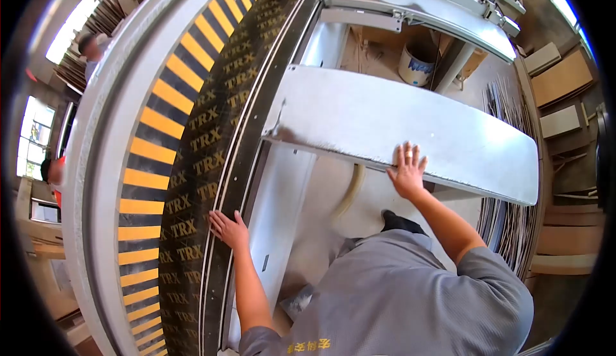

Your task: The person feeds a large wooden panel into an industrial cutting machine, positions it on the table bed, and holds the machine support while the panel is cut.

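Note:
My left hand [230,229] lies with its fingers apart on the edge of the black surface printed with TRX [206,141], across the light double line of its rail. With fingers spread, my right hand [408,167] rests flat on the near edge of a pale metal table arm [398,118], which reaches out to the right from the rail. Neither hand holds anything. Along the far side of the black surface runs a strip of yellow and black stripes [155,141].
A white bucket [418,64] stands on the floor beyond the metal arm. Thin strips [504,237] lie in a bundle at the right, near stacked boards [561,77]. Two other people [92,49] are partly visible at the far left. A curved hose [351,192] is below the arm.

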